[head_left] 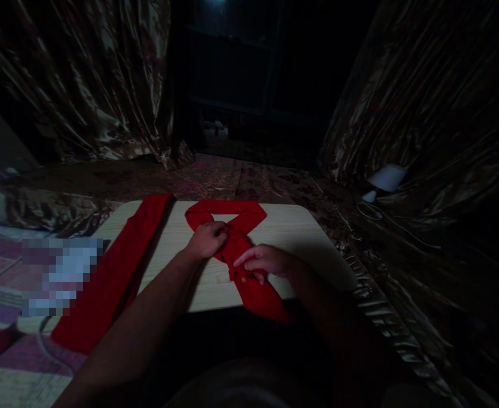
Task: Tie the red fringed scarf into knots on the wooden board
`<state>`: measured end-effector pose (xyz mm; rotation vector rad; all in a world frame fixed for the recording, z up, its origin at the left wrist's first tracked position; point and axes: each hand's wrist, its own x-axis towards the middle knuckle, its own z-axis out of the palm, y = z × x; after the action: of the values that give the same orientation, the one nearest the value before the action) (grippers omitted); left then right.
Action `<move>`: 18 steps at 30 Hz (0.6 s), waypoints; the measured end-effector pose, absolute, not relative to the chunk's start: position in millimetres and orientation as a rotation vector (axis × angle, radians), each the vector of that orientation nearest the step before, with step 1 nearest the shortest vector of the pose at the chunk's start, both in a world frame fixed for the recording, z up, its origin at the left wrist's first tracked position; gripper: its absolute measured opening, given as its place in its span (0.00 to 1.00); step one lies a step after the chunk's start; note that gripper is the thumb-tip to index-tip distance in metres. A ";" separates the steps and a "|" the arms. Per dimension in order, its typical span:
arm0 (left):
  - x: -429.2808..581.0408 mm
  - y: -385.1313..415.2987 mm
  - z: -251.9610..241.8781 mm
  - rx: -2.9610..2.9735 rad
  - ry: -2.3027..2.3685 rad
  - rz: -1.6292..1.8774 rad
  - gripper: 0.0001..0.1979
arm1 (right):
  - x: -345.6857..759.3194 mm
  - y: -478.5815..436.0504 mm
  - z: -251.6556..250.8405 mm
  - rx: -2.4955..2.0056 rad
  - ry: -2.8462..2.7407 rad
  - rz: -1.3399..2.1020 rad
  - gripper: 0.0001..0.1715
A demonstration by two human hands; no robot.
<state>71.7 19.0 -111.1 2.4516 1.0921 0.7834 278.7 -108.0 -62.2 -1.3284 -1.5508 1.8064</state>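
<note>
A red scarf (pixel 249 211), or a similar long band of cloth, lies on a pale wooden table (pixel 291 226). Its far part forms a loop, and its strands cross and bunch up in the middle. At the left of that bunch, my left hand (pixel 209 239) is closed on the cloth with curled fingers. My right hand (pixel 268 259) grips the scarf lower down on the right, its fingers bent around the folds. Below it one flat end of the scarf hangs over the near edge. Dim light hides the exact wrap of the strands.
A second red folded cloth (pixel 117 277) runs along the table's left side. Beyond it is a blurred-out patch (pixel 62 277) with a cable (pixel 45 340). A small white lamp (pixel 387 178) stands at the right, its cord trailing. Patterned curtains (pixel 117 73) hang behind.
</note>
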 end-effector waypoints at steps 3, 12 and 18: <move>72.4 14.9 -106.1 2.537 1.129 0.693 0.21 | 295.7 -100.6 -52.7 -1.432 -1.848 1.824 0.31; 72.8 14.3 -110.6 2.603 1.086 0.495 0.27 | 311.0 -18.6 -88.3 -1.739 -2.050 0.188 0.26; 71.6 16.7 -111.0 2.658 1.052 0.358 0.32 | 307.0 -15.8 -109.1 -1.896 -2.283 0.262 0.32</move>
<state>71.6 16.7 -111.0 2.6581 1.0517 0.3578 307.0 -15.8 -109.1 -1.8961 -2.2831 0.2617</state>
